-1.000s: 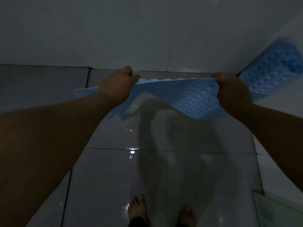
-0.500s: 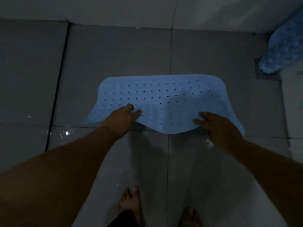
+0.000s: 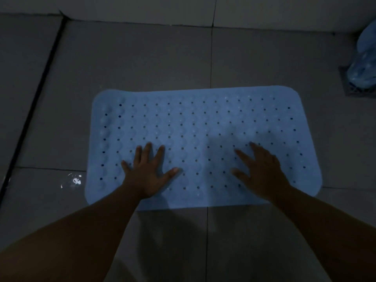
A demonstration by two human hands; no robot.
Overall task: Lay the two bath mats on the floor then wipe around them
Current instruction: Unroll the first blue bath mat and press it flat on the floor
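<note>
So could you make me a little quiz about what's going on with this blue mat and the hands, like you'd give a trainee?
1. True or false: the blue mat lies flat on the tiled floor.
2. How do the left hand and right hand meet the mat?
A. both pinch its near edge
B. both rest on it with fingers spread
C. only the left touches it
3. Fill in: the second mat stands rolled at the far ____ corner, over a floor drain.

Key
1. True.
2. B.
3. Right.
</note>
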